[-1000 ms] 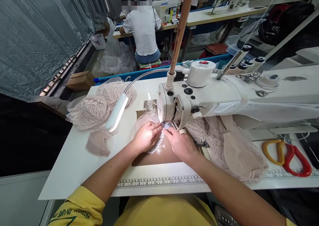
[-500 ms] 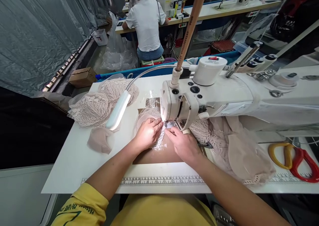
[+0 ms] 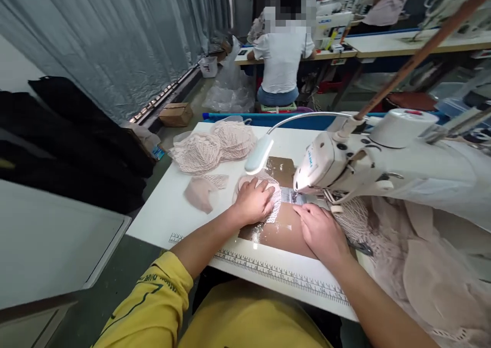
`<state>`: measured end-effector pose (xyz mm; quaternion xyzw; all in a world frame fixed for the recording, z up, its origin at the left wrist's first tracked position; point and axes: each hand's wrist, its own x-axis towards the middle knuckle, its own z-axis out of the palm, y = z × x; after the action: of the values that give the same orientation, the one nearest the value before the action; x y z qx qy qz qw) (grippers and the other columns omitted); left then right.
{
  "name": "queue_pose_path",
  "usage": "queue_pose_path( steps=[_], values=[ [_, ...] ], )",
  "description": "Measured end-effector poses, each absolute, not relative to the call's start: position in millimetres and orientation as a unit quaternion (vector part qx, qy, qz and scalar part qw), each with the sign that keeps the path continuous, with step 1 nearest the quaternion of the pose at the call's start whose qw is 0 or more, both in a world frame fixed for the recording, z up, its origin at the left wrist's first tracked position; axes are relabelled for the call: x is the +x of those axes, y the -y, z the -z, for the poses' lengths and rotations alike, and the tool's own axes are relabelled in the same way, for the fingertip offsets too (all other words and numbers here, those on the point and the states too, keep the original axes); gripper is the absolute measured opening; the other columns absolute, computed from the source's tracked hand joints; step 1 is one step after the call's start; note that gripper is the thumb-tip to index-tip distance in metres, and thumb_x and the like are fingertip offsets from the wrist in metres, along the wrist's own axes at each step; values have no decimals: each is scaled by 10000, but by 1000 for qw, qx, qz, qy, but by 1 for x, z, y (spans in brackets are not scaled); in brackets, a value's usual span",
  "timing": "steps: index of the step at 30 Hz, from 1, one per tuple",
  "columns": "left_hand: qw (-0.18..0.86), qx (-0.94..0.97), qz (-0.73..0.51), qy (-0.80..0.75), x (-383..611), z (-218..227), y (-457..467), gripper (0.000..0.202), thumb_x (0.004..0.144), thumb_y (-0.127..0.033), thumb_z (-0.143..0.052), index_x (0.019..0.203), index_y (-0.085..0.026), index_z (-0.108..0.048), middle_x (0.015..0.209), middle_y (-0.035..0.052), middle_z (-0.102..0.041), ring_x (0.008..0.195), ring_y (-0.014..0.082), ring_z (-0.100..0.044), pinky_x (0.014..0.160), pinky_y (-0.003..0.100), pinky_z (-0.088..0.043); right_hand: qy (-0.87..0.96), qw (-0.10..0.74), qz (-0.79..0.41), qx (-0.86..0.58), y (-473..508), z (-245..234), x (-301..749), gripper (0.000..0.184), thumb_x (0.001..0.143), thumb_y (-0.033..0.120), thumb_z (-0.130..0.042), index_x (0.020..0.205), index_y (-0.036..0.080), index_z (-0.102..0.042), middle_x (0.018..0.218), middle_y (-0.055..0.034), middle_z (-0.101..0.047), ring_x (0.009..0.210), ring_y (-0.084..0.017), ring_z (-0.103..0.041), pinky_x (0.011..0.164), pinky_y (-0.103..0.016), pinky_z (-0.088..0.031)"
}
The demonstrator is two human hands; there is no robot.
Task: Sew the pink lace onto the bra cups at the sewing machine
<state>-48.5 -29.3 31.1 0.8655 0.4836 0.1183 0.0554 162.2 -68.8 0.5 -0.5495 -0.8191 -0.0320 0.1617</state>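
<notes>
My left hand (image 3: 253, 201) lies on a pale lace cup piece (image 3: 273, 207), fingers curled over it, left of the needle plate (image 3: 292, 196). My right hand (image 3: 320, 229) rests flat on the brown bed in front of the white sewing machine head (image 3: 330, 164), fingers together and pointing toward the presser foot. The lace piece sits beside the machine head, under the small white lamp (image 3: 259, 155).
A pile of lace cups (image 3: 213, 146) and a loose beige fabric piece (image 3: 199, 192) lie at the table's left. More beige pieces (image 3: 429, 276) are heaped at the right. A printed ruler (image 3: 280, 274) runs along the front edge. A person in a white shirt (image 3: 282, 56) sits at another machine behind.
The view has swung left and tilted. My left hand has drawn the lace piece leftward away from the needle; my right hand stays on the bed in front of the presser foot.
</notes>
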Motion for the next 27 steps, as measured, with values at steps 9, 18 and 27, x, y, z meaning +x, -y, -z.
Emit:
queue_pose_path(
  steps=[9, 18, 27],
  values=[
    [-5, 720, -132, -681, -212, -30, 97, 360, 906, -347, -432, 1192, -170, -560, 1293, 145, -521, 1189, 320, -472, 942, 480, -433, 826, 237, -28, -510, 69, 0, 167, 355, 914, 228, -374, 1078, 150, -680, 1033, -106, -663, 915, -236, -612, 806, -369, -480],
    [17, 618, -340, -708, -210, -13, 151, 184, 913, -241, -423, 925, -177, -595, 876, 52, -611, 816, 183, -594, 706, 295, -484, 640, 226, -586, -442, 114, -34, 121, 536, 836, 486, -565, 1295, 209, -540, 1176, -132, -633, 885, -226, -655, 749, -390, -548],
    [105, 736, -446, -499, -105, -7, 192, 151, 902, -147, -443, 973, -202, -564, 886, 58, -618, 852, 164, -591, 757, 300, -513, 365, 338, -798, -340, 139, -22, 22, 498, 700, 470, -733, 1102, 199, -622, 903, -39, -665, 785, -145, -616, 697, -271, -506]
  ],
)
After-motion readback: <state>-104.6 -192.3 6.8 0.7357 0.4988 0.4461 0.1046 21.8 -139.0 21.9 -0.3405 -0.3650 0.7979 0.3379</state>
